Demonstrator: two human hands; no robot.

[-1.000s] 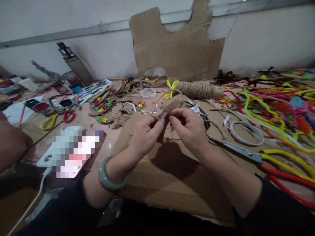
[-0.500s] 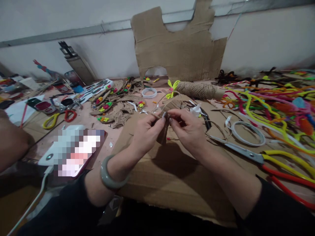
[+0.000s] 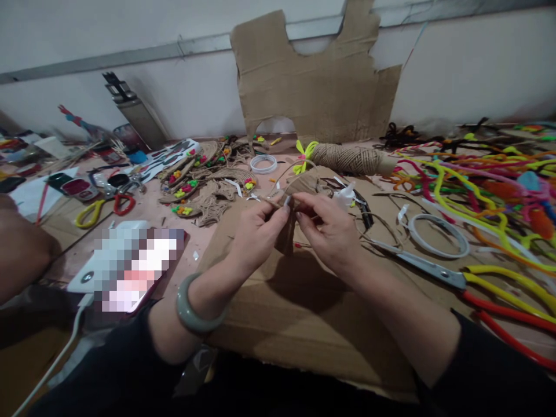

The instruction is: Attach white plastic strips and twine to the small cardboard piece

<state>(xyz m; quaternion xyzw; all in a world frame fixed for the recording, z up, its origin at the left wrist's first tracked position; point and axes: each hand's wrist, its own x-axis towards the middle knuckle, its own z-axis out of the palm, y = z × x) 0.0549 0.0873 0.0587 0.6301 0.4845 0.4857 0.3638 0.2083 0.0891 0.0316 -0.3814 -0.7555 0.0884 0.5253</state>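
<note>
My left hand point(image 3: 256, 231), with a pale bangle on its wrist, pinches a small brown cardboard piece point(image 3: 285, 240) between thumb and fingers. Against the same piece, my right hand point(image 3: 332, 231) has its thumb and fingertips closed together; what lies between them is too small to make out. A strand of twine point(image 3: 278, 183) loops up behind the fingers towards the twine roll point(image 3: 347, 159). Both hands are above a large cardboard sheet point(image 3: 304, 324), which bears their shadow.
Large scissors point(image 3: 452, 278) and a white tape ring point(image 3: 438, 236) lie at the right, before colourful pipe cleaners point(image 3: 478, 191). Twine-covered shapes point(image 3: 208, 202) stand left of centre. A phone point(image 3: 143, 272) lies at left, near another person's arm point(image 3: 26, 249). Cut cardboard point(image 3: 313, 92) leans on the wall.
My right hand has shifted slightly at the cardboard piece, its fingers moving a little left and down. My left hand has hardly moved and keeps its pinch.
</note>
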